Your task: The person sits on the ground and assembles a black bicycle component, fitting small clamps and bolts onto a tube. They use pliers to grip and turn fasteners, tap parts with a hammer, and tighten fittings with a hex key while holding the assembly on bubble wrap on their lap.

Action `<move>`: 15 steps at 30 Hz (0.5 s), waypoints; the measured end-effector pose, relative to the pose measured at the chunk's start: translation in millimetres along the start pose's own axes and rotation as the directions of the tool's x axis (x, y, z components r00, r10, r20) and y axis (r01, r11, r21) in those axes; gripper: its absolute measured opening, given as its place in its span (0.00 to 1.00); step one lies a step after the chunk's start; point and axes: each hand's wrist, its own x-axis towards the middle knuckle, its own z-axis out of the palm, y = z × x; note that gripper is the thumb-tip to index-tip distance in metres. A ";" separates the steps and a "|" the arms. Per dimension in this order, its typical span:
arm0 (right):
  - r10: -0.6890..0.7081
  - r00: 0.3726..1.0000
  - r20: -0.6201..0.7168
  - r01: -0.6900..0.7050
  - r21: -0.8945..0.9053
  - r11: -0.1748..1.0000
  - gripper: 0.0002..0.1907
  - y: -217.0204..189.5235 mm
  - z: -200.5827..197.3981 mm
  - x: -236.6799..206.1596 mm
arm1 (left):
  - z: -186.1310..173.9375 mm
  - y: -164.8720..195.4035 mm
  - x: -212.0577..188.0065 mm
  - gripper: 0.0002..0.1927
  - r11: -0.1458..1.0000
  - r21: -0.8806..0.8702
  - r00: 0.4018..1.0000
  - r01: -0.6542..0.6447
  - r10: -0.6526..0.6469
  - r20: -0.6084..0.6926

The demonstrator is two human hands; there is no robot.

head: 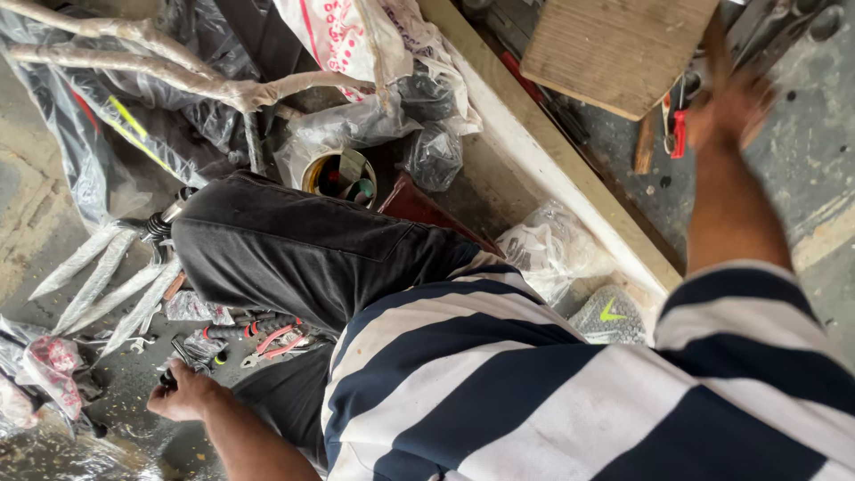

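The left hand [183, 395] is closed around a small dark tool [178, 361] low on the concrete floor [134, 419], just beside the bent knee in dark trousers [294, 249]; its fingers are folded together on the handle, and only a short dark end is seen above the fist; it seems to be a slim metal hand tool, though so little shows that its kind cannot be told. Such a tool is judged light, stiff and hard, perhaps greasy and so somewhat slippery; it is best taken along the shank or handle, as it is held now.

Just beyond the knee, on the floor side, red-handled pliers [272, 343] lie among loose bits; further out from the knee, plastic-wrapped fork blades [116, 285] fan out; above the knee a small open can [338, 178] stands among crumpled bags.

The right hand [730, 107] is raised well apart from the knee, blurred by motion, near a red-handled tool [679, 134] and a wooden board [614, 49]; whether its fingers are spread or closed cannot be told.
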 end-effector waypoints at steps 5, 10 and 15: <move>-0.238 0.971 0.039 0.232 0.109 0.966 0.27 -11.0 10.5 -80.8 | 17.5 0.8 -14.0 0.24 0.993 0.020 0.991 -0.121 0.119 0.053; -0.205 0.977 -0.054 0.209 0.091 0.974 0.51 -43.1 29.2 -81.9 | 26.1 10.2 -21.6 0.23 0.967 0.018 0.966 -0.254 0.253 0.050; -0.182 0.853 0.490 0.241 -0.060 0.969 0.44 -35.8 2.5 -22.0 | 17.0 16.4 -25.4 0.23 0.930 -0.006 0.930 -0.367 0.367 0.021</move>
